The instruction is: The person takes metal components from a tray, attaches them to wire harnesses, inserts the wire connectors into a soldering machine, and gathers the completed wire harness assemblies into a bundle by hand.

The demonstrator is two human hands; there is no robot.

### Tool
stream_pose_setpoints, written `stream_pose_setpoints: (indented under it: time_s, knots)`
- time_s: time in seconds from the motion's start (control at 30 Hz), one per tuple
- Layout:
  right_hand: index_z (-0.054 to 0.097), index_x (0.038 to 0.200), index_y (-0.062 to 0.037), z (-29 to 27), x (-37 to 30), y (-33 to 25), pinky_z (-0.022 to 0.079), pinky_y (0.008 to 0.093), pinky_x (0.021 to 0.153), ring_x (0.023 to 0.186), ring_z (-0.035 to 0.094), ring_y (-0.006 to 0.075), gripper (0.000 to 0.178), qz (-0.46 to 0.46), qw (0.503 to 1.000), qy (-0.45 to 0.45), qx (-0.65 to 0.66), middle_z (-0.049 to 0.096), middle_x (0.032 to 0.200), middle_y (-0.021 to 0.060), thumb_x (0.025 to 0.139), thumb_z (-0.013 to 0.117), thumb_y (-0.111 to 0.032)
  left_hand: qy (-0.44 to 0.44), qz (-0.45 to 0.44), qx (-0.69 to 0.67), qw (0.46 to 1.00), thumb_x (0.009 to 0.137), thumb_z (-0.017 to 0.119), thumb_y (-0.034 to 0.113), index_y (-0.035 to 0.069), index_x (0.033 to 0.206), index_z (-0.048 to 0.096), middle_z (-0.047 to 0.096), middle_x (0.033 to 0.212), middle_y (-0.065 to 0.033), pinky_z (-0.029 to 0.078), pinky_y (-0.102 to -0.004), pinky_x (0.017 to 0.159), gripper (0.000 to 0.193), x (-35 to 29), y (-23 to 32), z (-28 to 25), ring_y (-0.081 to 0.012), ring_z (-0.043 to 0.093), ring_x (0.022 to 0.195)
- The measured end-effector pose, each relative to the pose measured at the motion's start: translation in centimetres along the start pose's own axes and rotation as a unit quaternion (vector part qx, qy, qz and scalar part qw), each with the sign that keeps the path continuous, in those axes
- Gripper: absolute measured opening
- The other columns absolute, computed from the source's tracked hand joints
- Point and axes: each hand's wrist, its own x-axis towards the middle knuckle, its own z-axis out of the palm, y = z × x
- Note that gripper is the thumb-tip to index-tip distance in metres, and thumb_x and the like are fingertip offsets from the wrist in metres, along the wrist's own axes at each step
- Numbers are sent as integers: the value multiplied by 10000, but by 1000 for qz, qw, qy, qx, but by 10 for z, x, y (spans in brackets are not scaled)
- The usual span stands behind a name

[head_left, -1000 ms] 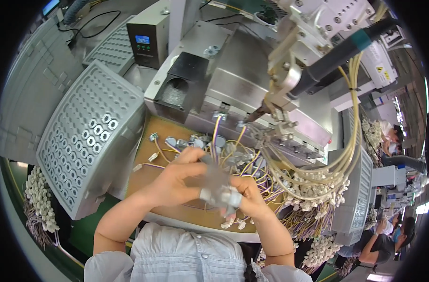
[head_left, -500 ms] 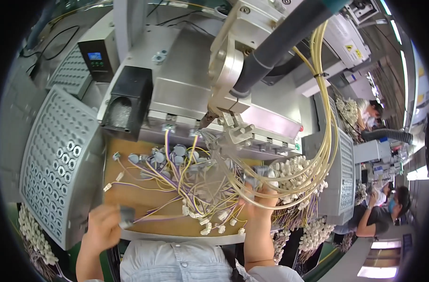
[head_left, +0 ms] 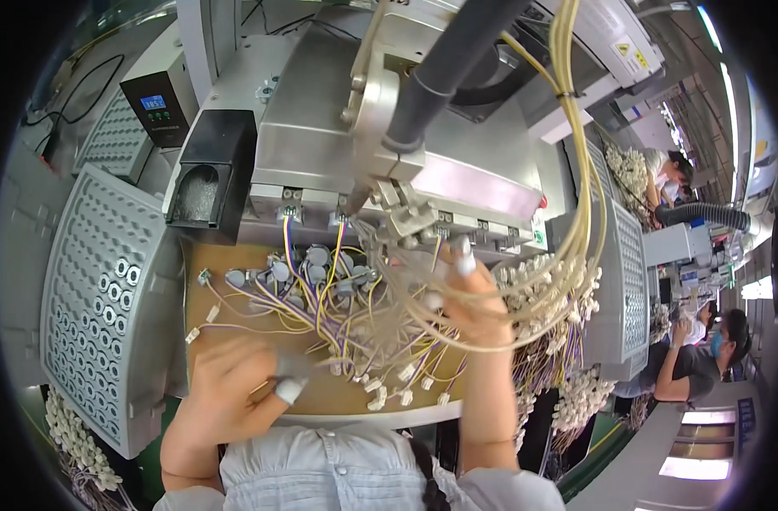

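Note:
My left hand [head_left: 231,387] is blurred over the near left of the brown work board [head_left: 244,353]. Its fingers curl toward the thumb, with pale finger covers on the tips; what they pinch, if anything, is unclear. My right hand [head_left: 476,311], partly behind clear tubes [head_left: 568,153], reaches up to the metal fixture [head_left: 482,232]. Its covered index finger points upward, apart from the thumb, beside purple and yellow wires [head_left: 438,249] at the fixture. Two more wire sets [head_left: 288,234] hang from it at left. On the board lie round grey parts [head_left: 318,256] with wires and white connectors [head_left: 376,398].
A black box [head_left: 214,175] stands left of the fixture, near a grey tray with round pockets [head_left: 108,315]. Overhead is a metal arm with a dark hose [head_left: 444,68]. Bundled wires with white connectors [head_left: 568,289] lie at right. Co-workers [head_left: 704,366] sit farther right.
My left hand has moved right and inward across the board. My right hand has risen to the fixture, where a third wire set now shows. The whole view has shifted slightly.

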Motion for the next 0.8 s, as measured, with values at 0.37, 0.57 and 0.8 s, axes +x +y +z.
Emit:
stream_pose_setpoints:
  time_s: [0.37,0.57,0.8]
  knots:
    - [596,923,-21,88,-59,32,486,307,565,656,625,266,183,-309,740,-267,-534,622,759,155,744,608,-62,-5,-33,164,986,607,689,80,44,841,574,550,671,-114,452,-375,546,263,-35,-15,-14,-298,544,577]
    - [606,885,30,68,-62,24,399,217,417,474,521,83,125,-120,947,-245,-171,613,651,76,807,561,-57,136,-141,539,819,656,561,-23,-36,1004,512,523,991,-181,401,-418,806,352,-63,-135,-118,-360,474,898]
    - [608,852,63,59,-61,11,415,191,437,496,535,78,138,-92,956,-208,-187,601,630,69,809,577,-64,205,-252,241,915,720,567,4,-20,1052,496,570,867,-135,452,-333,721,340,-36,-113,-104,-252,530,838]
